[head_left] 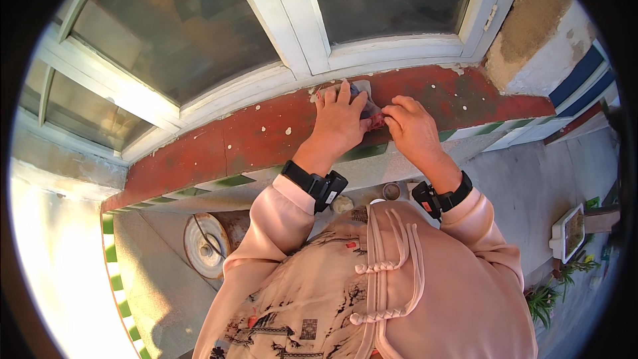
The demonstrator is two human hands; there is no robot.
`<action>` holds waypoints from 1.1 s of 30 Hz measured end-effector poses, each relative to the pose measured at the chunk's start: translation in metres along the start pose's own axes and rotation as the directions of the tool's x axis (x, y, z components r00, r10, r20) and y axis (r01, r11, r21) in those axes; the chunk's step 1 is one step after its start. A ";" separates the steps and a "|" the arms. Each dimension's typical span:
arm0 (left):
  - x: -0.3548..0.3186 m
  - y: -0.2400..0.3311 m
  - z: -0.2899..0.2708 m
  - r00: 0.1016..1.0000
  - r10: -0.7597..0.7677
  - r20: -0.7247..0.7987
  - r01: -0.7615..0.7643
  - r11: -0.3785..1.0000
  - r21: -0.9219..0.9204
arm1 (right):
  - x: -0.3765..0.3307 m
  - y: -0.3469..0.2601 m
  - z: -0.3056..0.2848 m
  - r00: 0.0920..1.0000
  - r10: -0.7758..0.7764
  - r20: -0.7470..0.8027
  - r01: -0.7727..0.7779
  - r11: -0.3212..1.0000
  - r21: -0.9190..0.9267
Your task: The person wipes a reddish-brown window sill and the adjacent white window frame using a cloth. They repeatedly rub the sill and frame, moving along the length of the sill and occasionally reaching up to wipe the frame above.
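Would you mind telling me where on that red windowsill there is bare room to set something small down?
The red sill is bare to the left of the left hand, below the white window frame. A shorter bare stretch runs right of the right hand toward the plaster wall. Between the hands, around the small grey object, it is crowded.

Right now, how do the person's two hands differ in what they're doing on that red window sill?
The left hand lies flatter, fingers spread and pointing up toward the white window frame, pressing on a small grey object. The right hand is curled, its fingertips pinching at the red end of that object. The left hand reaches farther up the red sill than the right. Both wear black wrist bands and pink sleeves, and both touch the same object.
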State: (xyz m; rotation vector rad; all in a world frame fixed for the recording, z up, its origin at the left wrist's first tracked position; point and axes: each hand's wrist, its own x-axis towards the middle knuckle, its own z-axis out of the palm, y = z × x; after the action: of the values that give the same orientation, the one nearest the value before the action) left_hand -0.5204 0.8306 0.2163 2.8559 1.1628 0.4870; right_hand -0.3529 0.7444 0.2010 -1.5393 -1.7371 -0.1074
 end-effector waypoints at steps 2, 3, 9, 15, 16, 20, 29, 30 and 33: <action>-0.001 0.007 0.007 0.999 -0.053 -0.011 0.053 0.999 0.007 | 0.000 0.008 -0.007 0.999 0.036 -0.018 -0.035 0.999 0.022; -0.003 0.009 0.009 0.997 -0.075 -0.006 0.075 0.997 0.003 | 0.000 0.011 -0.008 0.999 0.050 -0.016 -0.049 0.998 0.034; -0.008 -0.005 0.004 0.999 -0.029 -0.042 0.026 0.997 -0.078 | -0.005 0.007 0.000 1.000 0.023 -0.014 -0.021 0.989 0.147; -0.033 -0.072 -0.022 0.980 -0.182 0.077 0.187 0.980 -0.064 | -0.005 0.004 -0.002 1.000 0.022 0.009 -0.023 0.984 0.179; -0.041 -0.088 -0.028 0.961 -0.261 0.093 0.266 0.963 -0.049 | -0.006 0.004 -0.003 1.000 0.021 0.013 -0.023 0.983 0.182; -0.083 -0.157 -0.054 0.900 -0.434 0.048 0.432 0.901 0.043 | -0.009 0.003 -0.004 1.000 -0.006 0.020 0.002 0.984 0.176; -0.116 -0.220 -0.055 0.837 -0.533 -0.123 0.547 0.812 0.205 | -0.019 0.006 -0.007 0.999 -0.046 0.013 0.043 0.988 0.150; -0.108 -0.214 -0.051 0.825 -0.558 -0.091 0.561 0.787 0.257 | -0.020 0.006 -0.007 0.999 -0.042 0.023 0.038 0.987 0.158; -0.079 -0.185 -0.047 0.810 -0.580 0.086 0.565 0.812 0.149 | -0.021 0.004 -0.009 0.998 -0.042 0.043 0.034 0.983 0.183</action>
State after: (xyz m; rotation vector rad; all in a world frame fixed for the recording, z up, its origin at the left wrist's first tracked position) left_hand -0.7129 0.9056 0.2147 2.3691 1.9697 0.2013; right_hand -0.3462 0.7235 0.1933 -1.3856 -1.7614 0.0675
